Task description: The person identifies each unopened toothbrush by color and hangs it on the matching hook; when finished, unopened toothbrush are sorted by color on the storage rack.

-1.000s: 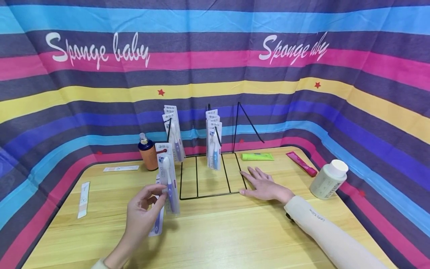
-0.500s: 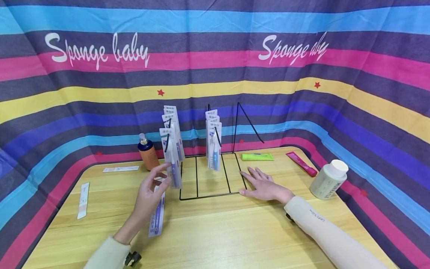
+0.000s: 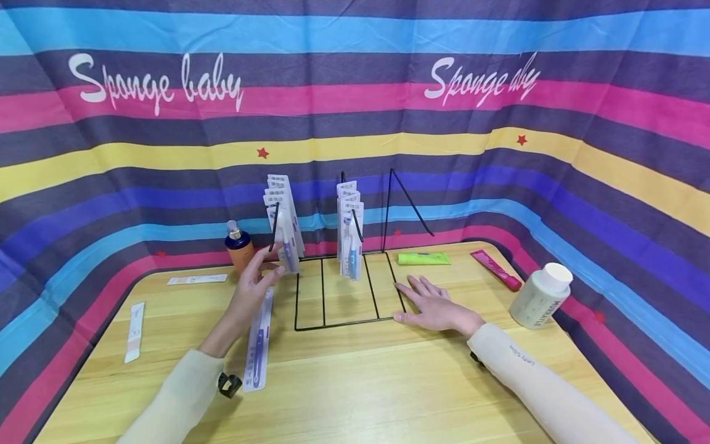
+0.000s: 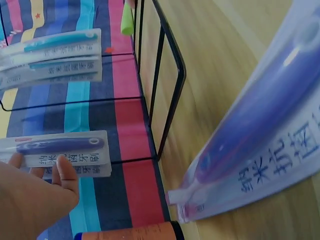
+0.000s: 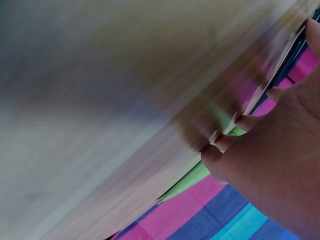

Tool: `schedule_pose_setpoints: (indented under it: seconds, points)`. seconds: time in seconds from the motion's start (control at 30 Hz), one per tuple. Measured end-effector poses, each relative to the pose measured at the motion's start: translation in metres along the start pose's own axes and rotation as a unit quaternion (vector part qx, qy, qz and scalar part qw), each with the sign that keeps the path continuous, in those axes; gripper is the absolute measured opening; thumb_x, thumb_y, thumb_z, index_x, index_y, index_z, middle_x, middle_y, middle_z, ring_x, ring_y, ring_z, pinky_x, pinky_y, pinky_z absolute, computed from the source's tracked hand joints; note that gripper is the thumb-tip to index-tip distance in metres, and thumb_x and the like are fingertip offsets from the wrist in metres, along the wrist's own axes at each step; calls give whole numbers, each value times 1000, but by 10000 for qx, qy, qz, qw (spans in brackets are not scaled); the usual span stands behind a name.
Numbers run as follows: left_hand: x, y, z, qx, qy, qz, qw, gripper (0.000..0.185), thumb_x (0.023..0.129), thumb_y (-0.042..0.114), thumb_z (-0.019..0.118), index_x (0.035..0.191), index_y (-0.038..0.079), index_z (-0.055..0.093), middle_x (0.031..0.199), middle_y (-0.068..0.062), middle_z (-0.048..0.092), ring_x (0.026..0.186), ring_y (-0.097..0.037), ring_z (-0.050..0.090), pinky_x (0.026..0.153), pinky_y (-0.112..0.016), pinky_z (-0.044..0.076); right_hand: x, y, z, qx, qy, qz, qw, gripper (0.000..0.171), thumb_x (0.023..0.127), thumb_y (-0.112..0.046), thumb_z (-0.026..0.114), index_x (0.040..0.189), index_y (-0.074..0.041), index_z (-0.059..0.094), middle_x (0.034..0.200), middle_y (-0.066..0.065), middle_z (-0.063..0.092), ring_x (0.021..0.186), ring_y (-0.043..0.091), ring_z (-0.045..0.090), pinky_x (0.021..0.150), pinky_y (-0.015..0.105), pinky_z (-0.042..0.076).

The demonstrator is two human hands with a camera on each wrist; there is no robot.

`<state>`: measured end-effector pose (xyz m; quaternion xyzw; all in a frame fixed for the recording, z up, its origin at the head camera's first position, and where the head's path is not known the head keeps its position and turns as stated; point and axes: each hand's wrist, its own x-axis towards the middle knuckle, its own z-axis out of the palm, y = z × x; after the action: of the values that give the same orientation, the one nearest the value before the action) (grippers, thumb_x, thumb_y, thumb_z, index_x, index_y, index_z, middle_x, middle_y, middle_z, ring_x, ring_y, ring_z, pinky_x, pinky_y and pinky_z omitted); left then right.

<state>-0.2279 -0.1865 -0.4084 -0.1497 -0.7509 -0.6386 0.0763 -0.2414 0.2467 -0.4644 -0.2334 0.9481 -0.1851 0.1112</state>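
Observation:
A packaged toothbrush with a purple handle (image 3: 288, 250) hangs on the left hook of a black wire rack (image 3: 349, 322), in front of several similar packs. My left hand (image 3: 252, 287) pinches its lower left edge between thumb and fingers; in the left wrist view the fingertips (image 4: 64, 167) lie against the pack. Another purple toothbrush pack (image 3: 257, 345) lies on the table below the left hand, large in the left wrist view. My right hand (image 3: 432, 305) rests spread on the table, its fingertips at the right side of the rack's base.
Blue toothbrush packs (image 3: 350, 240) fill the middle hook; the right hook (image 3: 412, 203) is bare. An orange and blue bottle (image 3: 240, 246) stands left of the rack. A green tube (image 3: 423, 258), a pink tube (image 3: 495, 269) and a white bottle (image 3: 540, 296) are at right. Two flat sachets (image 3: 135, 332) lie left.
My left hand has carried the toothbrush pack forward onto the left hook and slid it back toward the other packs. The right hand has stayed in place.

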Motion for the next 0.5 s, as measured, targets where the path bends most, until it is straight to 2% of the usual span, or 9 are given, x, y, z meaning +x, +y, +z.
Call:
schedule_pose_setpoints:
  seconds: [0.2,0.3,0.4,0.5]
  points:
    - [-3,-5,-7,-101,84,-210,9997,54,114,14,56,166,5,41,165,-13,42,131,-19,50,99,-26,48,1,0,1,-54,13,-3,10000,86,108,-63,56,176,-19,25,181,20,8,164,49,1,120,82,8]
    - [-9,-8,-10,-96,114,-100,9998,53,115,13,55,165,3,41,165,-12,42,129,-18,50,95,-24,50,1,-1,0,-41,6,-14,10000,87,108,-64,55,176,-19,25,181,20,7,164,49,0,120,82,8]
    - [-17,-11,-12,-43,169,102,9998,49,115,10,54,162,1,46,161,-7,44,126,-23,50,91,-23,51,1,-1,1,-32,-14,-17,10000,88,108,-66,55,176,-19,24,181,20,7,164,49,0,120,82,7]
    - [-27,-11,-14,48,369,88,9993,45,114,8,57,158,1,52,149,-1,54,122,-25,54,87,-24,53,1,-1,2,18,-14,-45,10000,89,108,-66,55,176,-17,24,180,22,6,164,50,-1,119,83,6]
